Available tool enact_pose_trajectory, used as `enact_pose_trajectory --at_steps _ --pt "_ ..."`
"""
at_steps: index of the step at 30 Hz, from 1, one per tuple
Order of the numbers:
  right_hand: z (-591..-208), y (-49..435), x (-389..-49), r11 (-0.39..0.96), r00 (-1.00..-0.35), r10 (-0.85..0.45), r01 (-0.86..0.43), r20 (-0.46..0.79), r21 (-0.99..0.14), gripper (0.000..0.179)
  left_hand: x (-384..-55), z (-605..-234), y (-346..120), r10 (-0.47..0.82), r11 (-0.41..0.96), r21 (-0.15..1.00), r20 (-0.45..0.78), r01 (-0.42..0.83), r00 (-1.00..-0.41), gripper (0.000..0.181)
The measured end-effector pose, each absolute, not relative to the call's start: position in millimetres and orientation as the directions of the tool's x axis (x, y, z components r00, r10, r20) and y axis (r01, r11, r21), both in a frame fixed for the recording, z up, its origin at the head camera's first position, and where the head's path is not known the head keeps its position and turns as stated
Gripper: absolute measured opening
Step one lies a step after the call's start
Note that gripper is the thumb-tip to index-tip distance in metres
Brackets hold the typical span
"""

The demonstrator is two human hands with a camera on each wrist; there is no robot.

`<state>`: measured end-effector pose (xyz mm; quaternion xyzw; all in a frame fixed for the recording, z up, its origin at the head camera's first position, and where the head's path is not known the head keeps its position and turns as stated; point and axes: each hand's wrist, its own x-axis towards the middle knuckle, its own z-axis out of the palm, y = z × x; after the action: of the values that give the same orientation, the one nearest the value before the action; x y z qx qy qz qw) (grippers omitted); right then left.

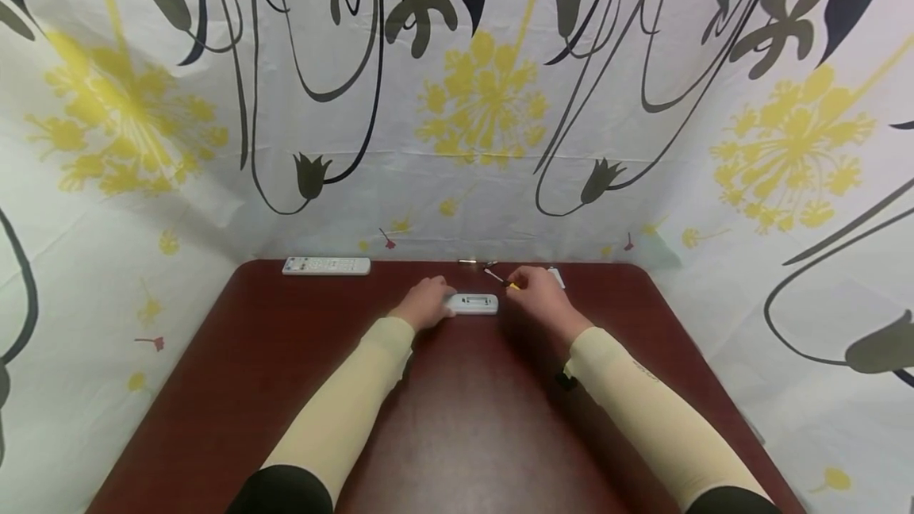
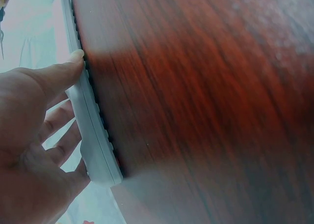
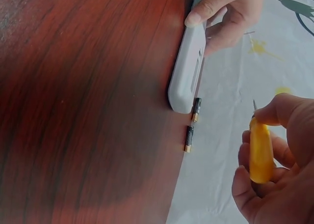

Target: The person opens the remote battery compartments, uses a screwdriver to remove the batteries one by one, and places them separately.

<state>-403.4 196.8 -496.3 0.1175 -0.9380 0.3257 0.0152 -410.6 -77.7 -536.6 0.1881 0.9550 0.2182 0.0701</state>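
Note:
A white remote control (image 1: pixel 474 304) lies button side down near the back of the table, with an open battery compartment on its upturned back. My left hand (image 1: pixel 427 302) grips its left end; thumb on the near side edge and fingers on the far side show in the left wrist view. The right hand (image 1: pixel 540 297) holds a small screwdriver (image 3: pixel 261 150) by its yellow handle, its thin metal tip pointing away from the palm. That tip is apart from the remote. Beyond the remote, two small black-and-copper batteries (image 3: pixel 189 138) lie close to the table's back edge.
A second white remote (image 1: pixel 326 266) lies buttons up at the back left. A small white piece (image 1: pixel 557 277) shows partly behind my right hand. The dark red wooden table (image 1: pixel 457 419) meets a flower-patterned cloth (image 1: pixel 621 125) at the back and sides.

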Motion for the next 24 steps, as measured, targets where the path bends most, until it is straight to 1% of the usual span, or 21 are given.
enact_pose_trajectory --at_steps 10,17,24 --pt "-491.2 204.8 -397.3 0.778 -0.974 -0.192 -0.224 0.118 -0.587 0.011 -408.1 -534.2 -78.6 0.397 0.833 0.44 -0.05 0.337 -0.916 0.047" --pt "-489.9 214.0 -393.7 0.796 -0.981 -0.154 -0.195 0.119 -0.573 0.014 -408.3 -534.6 -77.8 0.425 0.839 0.381 -0.009 0.39 -0.905 0.047" --pt "-490.8 225.9 -393.3 0.801 -0.981 -0.132 -0.189 0.14 -0.568 0.015 -408.8 -535.6 -77.7 0.409 0.843 0.389 -0.013 0.372 -0.913 0.047"
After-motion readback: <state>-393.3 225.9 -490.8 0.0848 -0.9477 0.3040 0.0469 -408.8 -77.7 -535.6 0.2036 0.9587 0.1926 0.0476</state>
